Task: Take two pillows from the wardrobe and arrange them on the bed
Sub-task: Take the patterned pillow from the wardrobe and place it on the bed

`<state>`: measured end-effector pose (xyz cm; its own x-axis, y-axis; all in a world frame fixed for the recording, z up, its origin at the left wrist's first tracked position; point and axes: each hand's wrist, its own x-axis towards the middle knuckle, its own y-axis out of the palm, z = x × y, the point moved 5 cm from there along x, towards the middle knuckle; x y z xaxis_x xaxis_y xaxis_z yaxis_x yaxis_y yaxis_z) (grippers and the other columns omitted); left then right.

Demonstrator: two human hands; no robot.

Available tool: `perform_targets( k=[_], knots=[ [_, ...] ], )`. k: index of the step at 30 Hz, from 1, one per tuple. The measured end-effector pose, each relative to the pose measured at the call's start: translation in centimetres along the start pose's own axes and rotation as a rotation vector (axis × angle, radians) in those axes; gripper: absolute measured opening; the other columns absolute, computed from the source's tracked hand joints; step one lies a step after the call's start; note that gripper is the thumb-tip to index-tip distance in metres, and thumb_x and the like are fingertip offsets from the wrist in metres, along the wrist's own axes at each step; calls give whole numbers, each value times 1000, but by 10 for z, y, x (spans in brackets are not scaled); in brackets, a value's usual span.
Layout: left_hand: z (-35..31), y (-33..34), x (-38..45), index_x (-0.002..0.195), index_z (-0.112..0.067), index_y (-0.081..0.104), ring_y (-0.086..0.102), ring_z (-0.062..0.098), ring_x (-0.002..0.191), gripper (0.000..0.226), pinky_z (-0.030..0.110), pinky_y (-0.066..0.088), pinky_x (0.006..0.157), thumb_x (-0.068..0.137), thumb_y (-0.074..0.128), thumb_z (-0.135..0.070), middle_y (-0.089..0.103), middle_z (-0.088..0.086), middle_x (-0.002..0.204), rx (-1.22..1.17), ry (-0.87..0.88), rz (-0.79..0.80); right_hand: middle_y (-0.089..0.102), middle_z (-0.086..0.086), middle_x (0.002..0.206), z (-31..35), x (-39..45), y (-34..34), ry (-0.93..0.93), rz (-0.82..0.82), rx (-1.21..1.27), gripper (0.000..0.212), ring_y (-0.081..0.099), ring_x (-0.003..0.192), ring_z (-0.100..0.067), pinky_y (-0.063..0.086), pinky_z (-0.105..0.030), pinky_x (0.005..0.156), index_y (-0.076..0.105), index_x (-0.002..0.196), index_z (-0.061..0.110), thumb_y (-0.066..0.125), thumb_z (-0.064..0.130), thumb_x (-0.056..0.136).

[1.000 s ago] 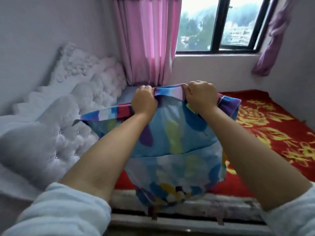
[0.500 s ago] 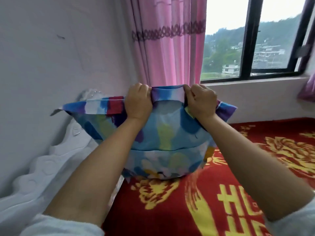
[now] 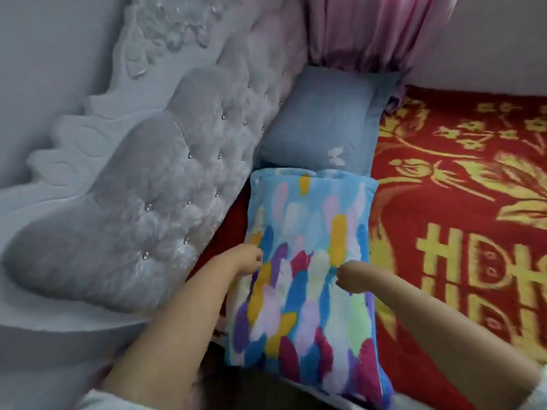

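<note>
Two bare forearms reach in from the bottom edge, pale sleeve cuffs just visible at the corners. Left hand [image 3: 247, 258] is closed in a fist at the left side of the colourful pillow [image 3: 307, 261], knuckles against the cover; it seems to pinch the fabric, though the fingers are hidden and blurred. Right hand [image 3: 350, 276] is likewise curled shut, pressed on the pillow's right half; whether it grips cloth or only pushes down, cannot tell.

The colourful pillow lies flat on the bed, long side running away from the viewer, blue ground with yellow, purple, magenta and white brush marks. Its near end overhangs the bed's near edge. Left edge sits just beside the headboard [image 3: 154, 184], a strip of red showing between.

Beyond it, touching its far end, a plain blue-grey pillow [image 3: 319, 125] lies against the headboard. To the right, the red blanket [image 3: 444, 232] with gold floral pattern covers the bed.

Headboard is grey, tufted, studded with small shiny buttons. Farthest back, a pink curtain [image 3: 364, 31] hangs down to the blue-grey pillow.
</note>
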<state>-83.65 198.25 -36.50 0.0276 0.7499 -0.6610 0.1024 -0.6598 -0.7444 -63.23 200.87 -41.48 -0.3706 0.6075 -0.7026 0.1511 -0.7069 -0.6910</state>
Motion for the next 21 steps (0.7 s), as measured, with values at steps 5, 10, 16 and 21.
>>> perform_targets(
  k=[5, 10, 16, 21],
  knots=[
    [35, 99, 29, 116, 0, 54, 58, 33, 108, 30, 35, 49, 87, 93, 43, -17, 59, 23, 121, -181, -235, 79, 55, -16, 126, -5, 43, 62, 102, -53, 100, 39, 53, 115, -31, 47, -37, 89, 48, 118, 3, 40, 34, 95],
    [60, 169, 68, 124, -3, 47, 51, 35, 118, 41, 40, 45, 96, 95, 48, -32, 53, 20, 129, -304, -444, -11, 53, -17, 120, -28, 91, 95, 366, -222, 334, 58, 50, 113, -34, 48, -41, 85, 45, 114, 2, 56, 51, 83],
    [84, 236, 131, 135, 4, 31, 36, 36, 130, 77, 44, 40, 101, 84, 60, -47, 37, 23, 142, -467, -635, -163, 51, -23, 117, -39, 148, 159, 405, -364, 125, 59, 46, 112, -37, 46, -46, 85, 47, 115, -3, 55, 46, 84],
    [100, 264, 164, 117, 7, 47, 54, 40, 112, 54, 43, 48, 85, 93, 51, -41, 57, 27, 122, -452, -626, -211, 54, -28, 110, -54, 174, 180, 495, -503, 199, 49, 47, 107, -41, 39, -48, 88, 53, 106, -7, 54, 39, 88]
  ],
)
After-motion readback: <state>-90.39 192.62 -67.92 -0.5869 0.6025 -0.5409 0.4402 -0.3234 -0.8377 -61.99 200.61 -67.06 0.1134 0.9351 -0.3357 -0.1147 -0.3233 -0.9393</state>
